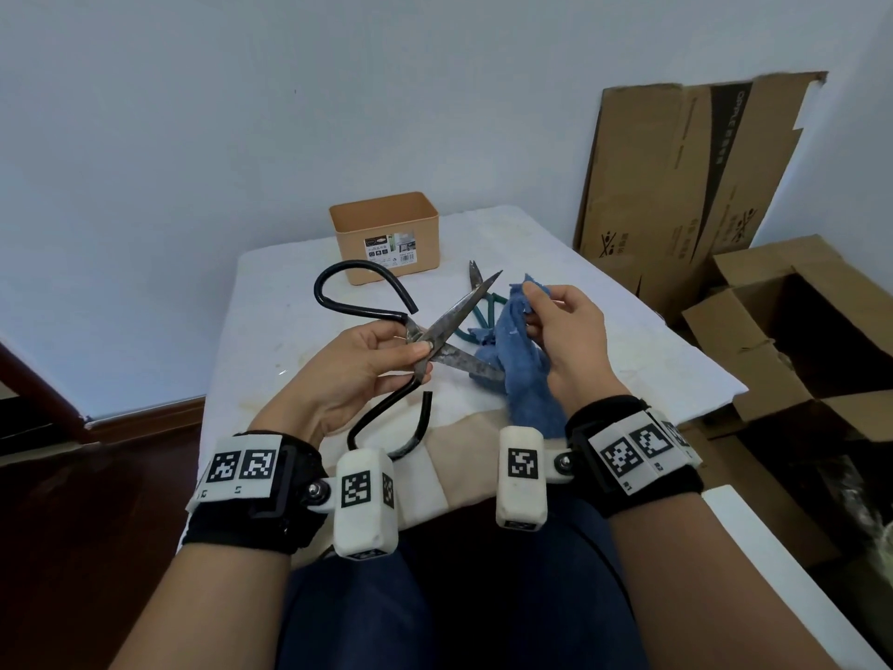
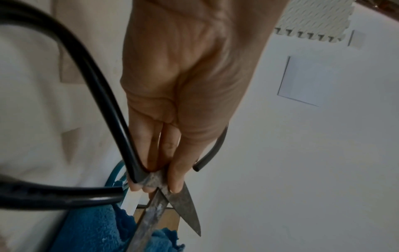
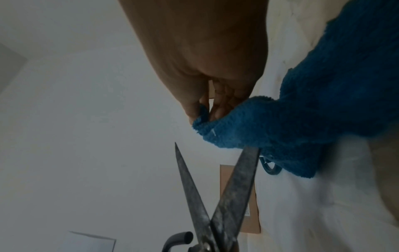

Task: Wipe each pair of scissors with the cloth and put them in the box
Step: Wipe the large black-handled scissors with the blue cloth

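1. Left hand (image 1: 357,360) is pinching the black-handled scissors (image 1: 449,326) at the pivot, above the table (image 1: 270,302); blades are standing spread apart.
2. Right hand (image 1: 565,331) is gripping the blue cloth (image 1: 526,379) between thumb and fingers; the cloth is hanging against the lower blade.
3. Green-handled scissors (image 1: 483,302) are lying on the table behind the cloth.
4. Box (image 1: 386,236) is sitting at the table's far edge, apart from both hands.

The head view looks down and forward over both forearms onto the table (image 1: 299,302), while each wrist view looks close along its palm toward the fingertips, all three sharing the open scissors (image 1: 454,326) and cloth (image 1: 522,369).
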